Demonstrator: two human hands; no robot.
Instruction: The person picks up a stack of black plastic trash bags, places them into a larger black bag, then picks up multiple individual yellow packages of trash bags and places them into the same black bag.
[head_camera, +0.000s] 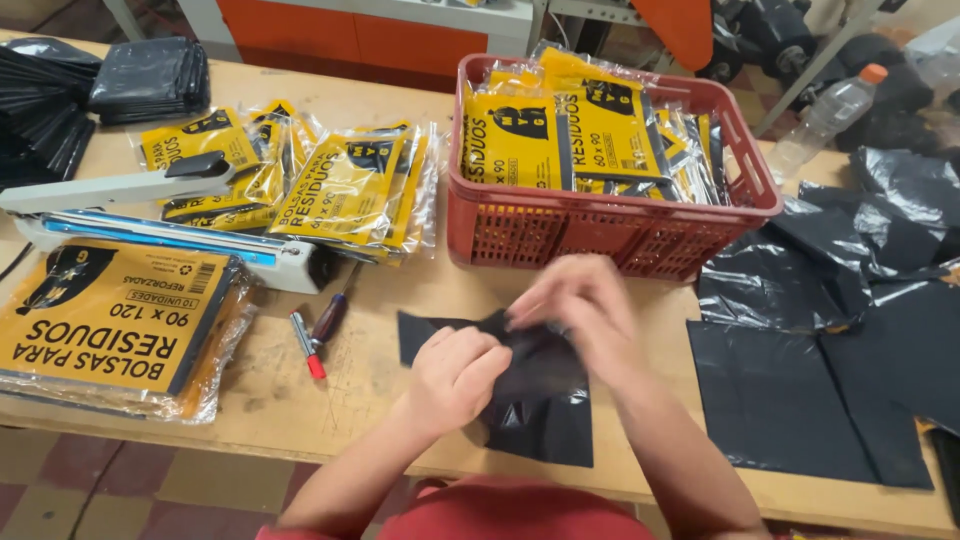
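Head view looks down on a wooden surface (300, 400). Both hands work a folded black plastic bag (530, 400) lying at the centre near edge. The left hand (455, 375) is clenched on its near fold; the right hand (580, 300) pinches the top fold at 12 o'clock of the bag. Folding seems to be midway; a tighter, flatter pack would call for pressing the layers down evenly. A red crate (610, 235) of yellow packets stands at 1 o'clock, a heat sealer (160, 235) at 10 o'clock.
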